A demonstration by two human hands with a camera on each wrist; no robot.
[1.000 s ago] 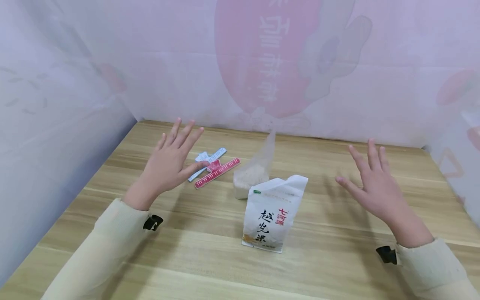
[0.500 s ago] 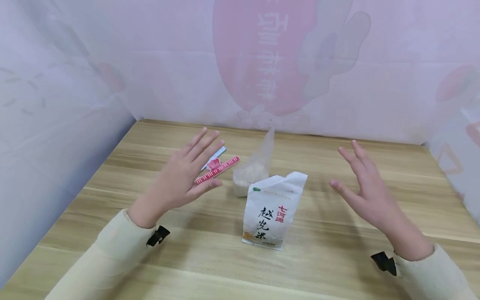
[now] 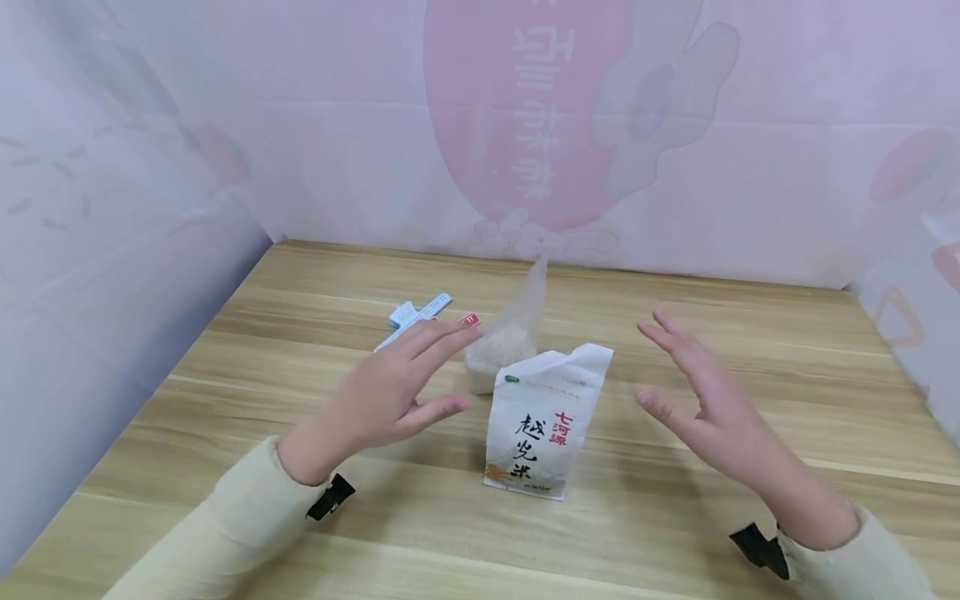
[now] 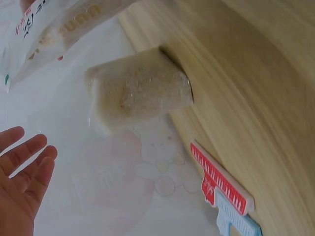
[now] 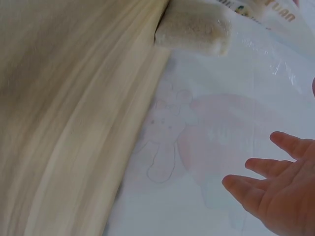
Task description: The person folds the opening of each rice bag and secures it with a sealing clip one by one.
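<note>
A white paper rice bag (image 3: 543, 425) with black and red writing stands upright on the table in the head view. Just behind it is a clear plastic bag of rice (image 4: 138, 91), its thin top rising to a point. My left hand (image 3: 401, 387) hovers left of both bags, fingers spread and holding nothing. It covers most of a red clip (image 4: 216, 177) in the head view; a light blue clip (image 3: 408, 317) lies beside that one. On the other side, my right hand (image 3: 712, 408) hangs in the air, fingers extended toward the white bag.
The wooden table (image 3: 795, 367) runs back to a pale pink printed cloth (image 3: 337, 167). Another cloth wall (image 3: 112, 292) borders the left side. Black straps sit at both cream sleeves.
Both hands have come inward and lower, closer to the bags. My left hand has moved right, over the red clip. Bags and clips stay where they were.
</note>
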